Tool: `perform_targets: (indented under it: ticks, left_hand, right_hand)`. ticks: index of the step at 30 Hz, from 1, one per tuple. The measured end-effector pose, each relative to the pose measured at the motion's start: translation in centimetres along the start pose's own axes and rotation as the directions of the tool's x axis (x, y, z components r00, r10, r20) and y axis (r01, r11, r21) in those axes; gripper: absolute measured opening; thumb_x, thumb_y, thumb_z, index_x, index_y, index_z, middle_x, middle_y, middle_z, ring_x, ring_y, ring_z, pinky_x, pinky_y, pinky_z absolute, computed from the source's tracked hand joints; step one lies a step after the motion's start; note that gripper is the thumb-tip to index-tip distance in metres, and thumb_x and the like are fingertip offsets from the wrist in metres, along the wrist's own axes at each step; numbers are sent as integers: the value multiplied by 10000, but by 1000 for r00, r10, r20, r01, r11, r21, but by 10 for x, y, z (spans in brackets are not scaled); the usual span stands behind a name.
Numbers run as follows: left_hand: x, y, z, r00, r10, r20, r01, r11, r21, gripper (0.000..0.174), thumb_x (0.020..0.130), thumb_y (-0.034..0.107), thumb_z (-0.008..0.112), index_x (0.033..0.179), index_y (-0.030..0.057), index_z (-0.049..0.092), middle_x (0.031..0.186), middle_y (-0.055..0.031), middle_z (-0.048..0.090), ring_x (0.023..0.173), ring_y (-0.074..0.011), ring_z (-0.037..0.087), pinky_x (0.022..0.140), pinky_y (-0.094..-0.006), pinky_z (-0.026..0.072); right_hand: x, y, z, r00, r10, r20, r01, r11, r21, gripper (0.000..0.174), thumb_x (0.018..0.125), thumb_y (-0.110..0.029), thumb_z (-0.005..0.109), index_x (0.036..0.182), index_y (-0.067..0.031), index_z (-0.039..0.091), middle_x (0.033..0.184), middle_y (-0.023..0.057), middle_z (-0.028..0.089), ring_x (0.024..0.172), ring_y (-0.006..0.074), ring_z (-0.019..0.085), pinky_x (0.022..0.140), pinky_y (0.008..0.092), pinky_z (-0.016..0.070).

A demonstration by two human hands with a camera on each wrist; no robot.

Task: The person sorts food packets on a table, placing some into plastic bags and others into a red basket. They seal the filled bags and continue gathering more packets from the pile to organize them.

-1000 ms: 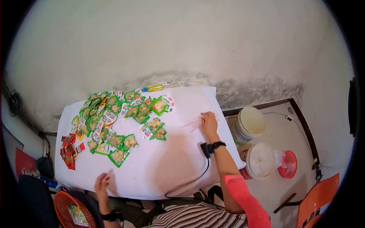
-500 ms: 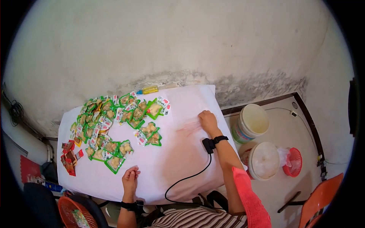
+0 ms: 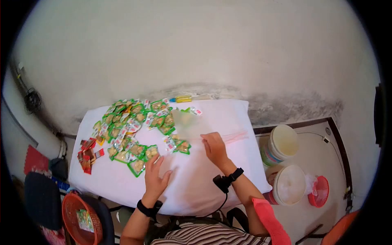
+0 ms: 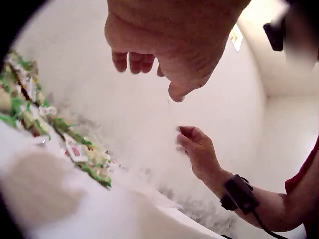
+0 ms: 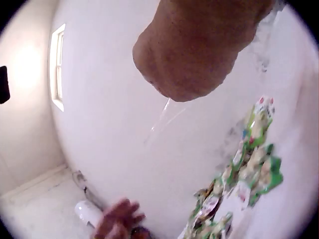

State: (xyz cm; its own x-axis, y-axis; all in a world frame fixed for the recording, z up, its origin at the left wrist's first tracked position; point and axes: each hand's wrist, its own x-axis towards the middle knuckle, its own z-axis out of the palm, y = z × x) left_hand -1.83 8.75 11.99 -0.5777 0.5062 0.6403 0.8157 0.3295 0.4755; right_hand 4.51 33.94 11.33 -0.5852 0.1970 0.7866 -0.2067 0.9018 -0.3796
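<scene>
A thin see-through plastic bag (image 3: 188,125) with pinkish streaks along one side hangs from my right hand (image 3: 215,148), which pinches its edge above the right half of the table. In the right wrist view, a shiny strip of the bag (image 5: 160,119) shows below the hand; the fingertips are hidden there. My left hand (image 3: 156,178) is raised near the table's front, fingers loosely bent and thumb apart, holding nothing. Beyond it lie many green-edged snack packets (image 3: 136,166) with pale contents. A pair of these packets (image 3: 182,146) lies between the two hands.
Red packets (image 3: 86,157) lie at the left of the white-covered table (image 3: 196,192). A yellow bottle with a blue cap (image 3: 183,99) is by the wall. White buckets (image 3: 284,141) and a red basket (image 3: 319,196) stand right; an orange basket (image 3: 68,218) sits front left.
My right hand has lifted the plastic bag off the table and drawn it left and toward me. The left hand has come up and right from the table's front edge, its fingers spreading.
</scene>
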Motion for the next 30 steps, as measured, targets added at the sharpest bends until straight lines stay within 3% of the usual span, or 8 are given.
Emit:
perform_targets:
  ticks: [12, 16, 19, 21, 23, 25, 26, 30]
  left_hand:
    - [-34, -20, -31, 995, 15, 96, -47, 940, 339, 177, 714, 42, 664, 882, 56, 609, 804, -77, 573, 733, -249, 561, 629, -348, 470]
    - [-40, -24, -46, 994, -80, -76, 99, 953, 286, 127, 762, 0, 588, 881, 46, 590, 842, -84, 567, 770, -265, 577, 614, -345, 492]
    - [-43, -30, -42, 964, -176, -200, 201, 973, 117, 160, 768, -25, 565, 921, 22, 565, 878, -126, 553, 775, -301, 577, 633, -332, 500]
    - [-47, -34, -32, 950, -205, -237, 222, 974, 47, 177, 776, -33, 562, 945, 17, 546, 898, -141, 550, 776, -295, 578, 653, -321, 494]
    - [-54, -32, -25, 931, -235, -281, 238, 971, -24, 195, 783, -41, 559, 969, 12, 527, 918, -155, 546, 777, -290, 579, 673, -309, 489]
    - [-60, -25, -25, 834, -533, -145, 476, 827, -301, 303, 797, -14, 567, 1086, 16, 479, 996, -137, 557, 867, -247, 576, 704, -302, 489]
    - [-60, -13, -40, 741, -664, -97, 577, 704, -413, 470, 779, 30, 614, 1205, 26, 416, 1179, -146, 483, 1054, -239, 503, 814, -344, 467]
    - [-86, -31, -54, 781, -360, -510, 334, 931, -146, 687, 701, 102, 718, 1283, -2, 368, 1385, -231, 211, 1259, -374, 275, 1015, -438, 298]
  right_hand:
    - [-41, -89, 87, 854, -431, 291, 400, 902, 162, 249, 781, -139, 593, 1016, -56, 581, 952, 87, 536, 941, 263, 525, 902, 439, 402]
    - [-50, -86, 110, 989, 139, 53, -145, 980, 133, 441, 778, -207, 677, 1154, -63, 497, 1056, 113, 517, 995, 237, 515, 882, 412, 418]
    - [-58, -89, 120, 827, 522, 208, -561, 749, 353, 544, 808, -246, 688, 1240, -48, 422, 1039, 115, 551, 972, 211, 543, 792, 355, 461]
    - [-57, -98, 119, 328, 492, 807, -906, -78, 416, 476, 830, -164, 659, 1223, -21, 432, 959, 75, 590, 890, 185, 562, 761, 328, 472]
    - [-52, -108, 126, 586, 456, 670, -794, 158, 587, 320, 858, -116, 603, 1154, -41, 508, 873, 74, 599, 823, 193, 576, 734, 308, 462]
    - [-14, -133, 113, 977, 164, 136, -212, 803, 557, 216, 821, -44, 575, 1033, -78, 600, 879, 72, 600, 824, 218, 573, 694, 315, 444]
    - [13, -157, 106, 970, -241, 47, 213, 921, 326, 217, 771, -25, 564, 959, -103, 639, 864, 64, 589, 830, 250, 554, 735, 366, 417]
    - [19, -179, 135, 765, -522, 378, 436, 851, 293, 229, 751, -126, 557, 955, -141, 659, 851, 44, 582, 897, 243, 532, 859, 431, 349]
